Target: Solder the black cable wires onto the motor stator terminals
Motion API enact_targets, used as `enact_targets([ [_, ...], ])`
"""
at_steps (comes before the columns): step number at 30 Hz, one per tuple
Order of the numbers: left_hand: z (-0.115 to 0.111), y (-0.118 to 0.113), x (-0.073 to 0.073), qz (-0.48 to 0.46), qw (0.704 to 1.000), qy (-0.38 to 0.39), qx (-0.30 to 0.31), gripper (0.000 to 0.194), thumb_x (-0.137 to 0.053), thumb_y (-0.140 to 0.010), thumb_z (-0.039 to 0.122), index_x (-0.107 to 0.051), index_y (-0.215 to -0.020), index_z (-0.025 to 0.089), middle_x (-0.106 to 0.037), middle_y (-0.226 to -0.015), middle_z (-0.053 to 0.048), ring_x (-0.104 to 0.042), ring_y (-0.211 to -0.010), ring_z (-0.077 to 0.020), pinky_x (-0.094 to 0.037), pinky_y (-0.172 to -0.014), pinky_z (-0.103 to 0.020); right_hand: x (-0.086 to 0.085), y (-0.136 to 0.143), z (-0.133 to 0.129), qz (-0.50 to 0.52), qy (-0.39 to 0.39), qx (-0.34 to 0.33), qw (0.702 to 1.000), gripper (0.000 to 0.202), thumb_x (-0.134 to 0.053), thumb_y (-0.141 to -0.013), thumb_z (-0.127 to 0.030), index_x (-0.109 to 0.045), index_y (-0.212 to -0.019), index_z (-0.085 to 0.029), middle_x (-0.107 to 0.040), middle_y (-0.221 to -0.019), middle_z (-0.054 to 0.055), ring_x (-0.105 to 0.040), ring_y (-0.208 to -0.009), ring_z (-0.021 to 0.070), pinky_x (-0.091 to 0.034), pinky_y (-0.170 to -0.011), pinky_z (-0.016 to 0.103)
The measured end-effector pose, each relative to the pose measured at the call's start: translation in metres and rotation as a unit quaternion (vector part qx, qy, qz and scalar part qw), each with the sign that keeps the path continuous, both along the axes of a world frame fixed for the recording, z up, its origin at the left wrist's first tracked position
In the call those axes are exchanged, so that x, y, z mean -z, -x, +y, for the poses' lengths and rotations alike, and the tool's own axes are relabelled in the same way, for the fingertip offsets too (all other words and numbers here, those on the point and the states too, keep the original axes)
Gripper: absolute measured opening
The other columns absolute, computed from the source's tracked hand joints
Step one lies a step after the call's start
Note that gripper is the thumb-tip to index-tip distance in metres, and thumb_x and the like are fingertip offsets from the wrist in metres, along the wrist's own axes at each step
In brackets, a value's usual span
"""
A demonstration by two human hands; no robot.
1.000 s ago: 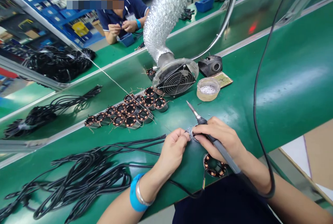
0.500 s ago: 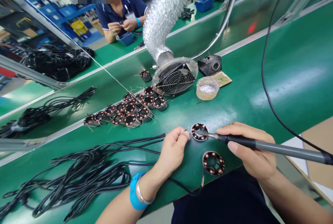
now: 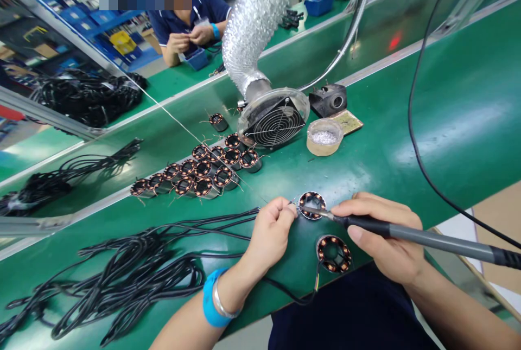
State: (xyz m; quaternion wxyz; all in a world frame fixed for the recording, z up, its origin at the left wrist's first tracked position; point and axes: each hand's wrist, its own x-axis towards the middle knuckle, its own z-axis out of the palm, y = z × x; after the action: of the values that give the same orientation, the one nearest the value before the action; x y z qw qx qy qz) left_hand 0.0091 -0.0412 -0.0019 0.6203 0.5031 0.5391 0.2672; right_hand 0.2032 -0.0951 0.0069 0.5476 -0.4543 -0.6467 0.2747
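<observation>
My right hand [image 3: 386,236] is closed around a soldering iron [image 3: 439,241], held like a pen. Its tip reaches over a stator [image 3: 312,195], a ring with copper windings, and points at the ring's left side. Close by on the left, my left hand [image 3: 272,230] pinches the end of a black cable [image 3: 232,218]; thin wire ends poke out at the fingertips. A second stator [image 3: 348,258] lies nearer my body, with a cable with coloured wires running to it. Whether the iron's tip touches the wires is too small to tell.
Coiled black cables [image 3: 134,268] spread across the left of the green bench. Several stators [image 3: 203,170] stand in rows behind, beside a fume extractor [image 3: 277,125]. A round tub [image 3: 324,144] and an iron holder [image 3: 329,101] stand beyond. A co-worker [image 3: 191,35] sits opposite.
My right hand has shifted left, bringing the iron's tip to the stator's left side. My left hand stays put. Behind the bench, a lone stator has moved left and another shows beside the extractor.
</observation>
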Motion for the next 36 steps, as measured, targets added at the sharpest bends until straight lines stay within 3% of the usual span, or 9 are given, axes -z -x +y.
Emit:
enact_targets([
  [9, 0.000, 0.001, -0.001, 0.009, 1.000, -0.003, 0.006, 0.031, -0.056, -0.083, 0.041, -0.045, -0.064, 0.020, -0.028, -0.050, 0.010, -0.020, -0.044, -0.0056, -0.019, -0.045, -0.020, -0.013, 0.006, -0.004, -0.044, -0.037, 0.015, 0.998, 0.021, -0.054, -0.082, -0.012, -0.069, -0.096, -0.019, -0.067, -0.071, 0.003, -0.051, -0.052, 0.0129, -0.041, -0.046, 0.027],
  [19, 0.000, -0.001, -0.004, 0.005, 1.000, -0.001, 0.006, 0.030, -0.056, -0.080, 0.043, -0.046, -0.064, 0.020, -0.027, -0.050, 0.010, -0.020, -0.045, -0.0064, -0.019, -0.045, -0.021, -0.006, -0.005, -0.004, -0.037, -0.042, 0.035, 0.998, 0.025, -0.056, -0.083, -0.012, -0.068, -0.103, -0.022, -0.068, -0.080, 0.002, -0.054, -0.059, 0.0140, -0.042, -0.050, 0.030],
  [23, 0.000, -0.001, -0.004, 0.003, 1.000, 0.007, 0.003, 0.031, -0.058, -0.080, 0.044, -0.046, -0.064, 0.020, -0.027, -0.050, 0.010, -0.020, -0.045, -0.0062, -0.018, -0.045, -0.021, -0.006, -0.009, 0.001, -0.039, -0.068, 0.075, 0.994, 0.026, -0.059, -0.084, -0.014, -0.070, -0.105, -0.025, -0.067, -0.079, 0.001, -0.053, -0.059, 0.0158, -0.041, -0.051, 0.032],
  [28, 0.000, -0.001, -0.004, -0.001, 1.000, 0.007, -0.001, 0.032, -0.059, -0.079, 0.045, -0.046, -0.064, 0.019, -0.027, -0.050, 0.010, -0.019, -0.045, -0.0063, -0.018, -0.046, -0.021, 0.015, -0.027, 0.030, -0.115, -0.122, 0.225, 0.960, 0.029, -0.063, -0.086, -0.020, -0.068, -0.113, -0.028, -0.069, -0.092, 0.005, -0.061, -0.074, 0.0220, -0.050, -0.067, 0.038],
  [32, 0.000, -0.001, -0.003, -0.001, 1.000, 0.007, -0.002, 0.034, -0.060, -0.079, 0.046, -0.046, -0.063, 0.019, -0.027, -0.050, 0.010, -0.020, -0.046, -0.0063, -0.018, -0.046, -0.021, 0.039, -0.039, 0.048, -0.208, -0.064, 0.231, 0.948, 0.023, -0.060, -0.092, -0.028, -0.068, -0.113, -0.023, -0.071, -0.093, 0.006, -0.065, -0.078, 0.0216, -0.055, -0.074, 0.037],
  [36, 0.000, -0.001, -0.003, -0.003, 1.000, 0.004, -0.001, 0.033, -0.059, -0.080, 0.045, -0.047, -0.063, 0.019, -0.027, -0.050, 0.010, -0.019, -0.045, -0.0061, -0.018, -0.045, -0.021, 0.040, -0.031, 0.041, -0.140, -0.039, 0.222, 0.964, 0.025, -0.057, -0.095, -0.028, -0.065, -0.119, -0.024, -0.072, -0.086, 0.002, -0.067, -0.066, 0.0165, -0.056, -0.066, 0.031],
])
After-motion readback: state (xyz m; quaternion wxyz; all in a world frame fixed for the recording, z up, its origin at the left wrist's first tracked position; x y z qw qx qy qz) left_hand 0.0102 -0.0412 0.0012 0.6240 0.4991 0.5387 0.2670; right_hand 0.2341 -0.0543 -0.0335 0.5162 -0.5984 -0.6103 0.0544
